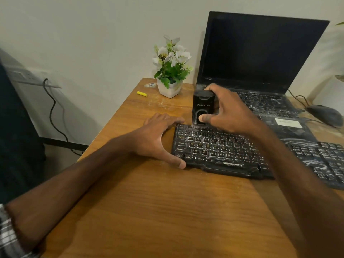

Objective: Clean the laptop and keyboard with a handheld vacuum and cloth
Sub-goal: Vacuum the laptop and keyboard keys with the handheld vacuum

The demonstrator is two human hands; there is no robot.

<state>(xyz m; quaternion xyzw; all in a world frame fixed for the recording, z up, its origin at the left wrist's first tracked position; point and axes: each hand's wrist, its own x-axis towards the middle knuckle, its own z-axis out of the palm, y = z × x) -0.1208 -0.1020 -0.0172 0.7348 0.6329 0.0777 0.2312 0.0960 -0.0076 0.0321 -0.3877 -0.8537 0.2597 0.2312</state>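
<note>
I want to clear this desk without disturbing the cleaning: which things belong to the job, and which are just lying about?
In the job: handheld vacuum, gripped by the right hand; keyboard, steadied by the left hand; laptop, open behind. No cloth in view.
Lying about: flower pot; yellow stick; mouse; cable by the wall.

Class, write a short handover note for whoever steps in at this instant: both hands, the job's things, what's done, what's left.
Left hand rests at the left end of the keyboard, steadying it.
Right hand grips the vacuum, upright on the keyboard's back-left corner.
Laptop stands open behind, screen dark.
Done: little; white dust streaks keyboard and laptop keys.
Left: vacuum both, then wipe; no cloth in view.
</note>
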